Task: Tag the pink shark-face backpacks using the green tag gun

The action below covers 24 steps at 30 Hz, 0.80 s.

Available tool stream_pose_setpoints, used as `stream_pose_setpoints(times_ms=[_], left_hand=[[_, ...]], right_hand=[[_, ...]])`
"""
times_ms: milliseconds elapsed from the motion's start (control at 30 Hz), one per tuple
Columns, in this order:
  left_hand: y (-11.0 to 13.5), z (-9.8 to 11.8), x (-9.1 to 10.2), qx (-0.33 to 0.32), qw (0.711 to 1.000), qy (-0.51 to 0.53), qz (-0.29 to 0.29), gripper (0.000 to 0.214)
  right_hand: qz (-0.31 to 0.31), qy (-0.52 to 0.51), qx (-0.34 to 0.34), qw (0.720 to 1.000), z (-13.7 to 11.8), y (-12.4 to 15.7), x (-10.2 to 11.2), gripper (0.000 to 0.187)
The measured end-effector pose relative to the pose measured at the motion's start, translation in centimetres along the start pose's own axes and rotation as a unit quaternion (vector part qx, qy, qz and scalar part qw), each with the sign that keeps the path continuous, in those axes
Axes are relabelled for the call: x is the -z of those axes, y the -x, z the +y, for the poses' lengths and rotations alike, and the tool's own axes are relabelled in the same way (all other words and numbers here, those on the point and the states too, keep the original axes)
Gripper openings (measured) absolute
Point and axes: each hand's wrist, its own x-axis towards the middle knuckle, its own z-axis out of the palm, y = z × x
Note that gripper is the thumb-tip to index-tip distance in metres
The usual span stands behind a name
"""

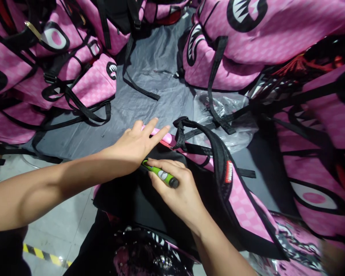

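A pink and black backpack (241, 199) lies in front of me, back panel up, with a black padded strap (218, 153) arching over it. My left hand (135, 145) rests flat on its top edge, fingers stretched out and pressing the pink rim. My right hand (178, 188) is closed round a green marker-like tool (161, 175) with a black end, its tip held against the black panel just below my left hand.
Several matching pink backpacks (83, 84) with shark-mouth prints are heaped on the left, top and right around a grey sheet (155, 76). A clear plastic bag (227, 115) lies behind the strap. Grey floor with yellow-black tape (43, 256) shows at bottom left.
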Motion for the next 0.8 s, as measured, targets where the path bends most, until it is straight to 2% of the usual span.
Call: stream_pose_setpoints(times_ms=[167, 267, 400, 500, 800], left_hand=[[0.19, 0.25, 0.58, 0.010, 1.000, -0.001, -0.025, 0.081], [0.18, 0.25, 0.61, 0.009, 1.000, 0.000, -0.020, 0.081], [0.04, 0.20, 0.38, 0.006, 1.000, -0.005, -0.013, 0.080], [-0.02, 0.20, 0.31, 0.010, 1.000, -0.007, -0.015, 0.081], [0.14, 0.35, 0.53, 0.010, 1.000, 0.011, -0.014, 0.080]], right_hand=[[0.002, -0.021, -0.007, 1.000, 0.04, -0.25, -0.31, 0.021], [-0.009, -0.018, -0.004, 1.000, -0.13, -0.13, -0.15, 0.021], [0.021, 0.018, 0.005, 1.000, -0.33, 0.15, -0.04, 0.020], [-0.002, -0.003, 0.010, 1.000, -0.29, 0.09, -0.09, 0.020], [-0.005, 0.022, -0.013, 1.000, -0.26, 0.17, 0.38, 0.020]])
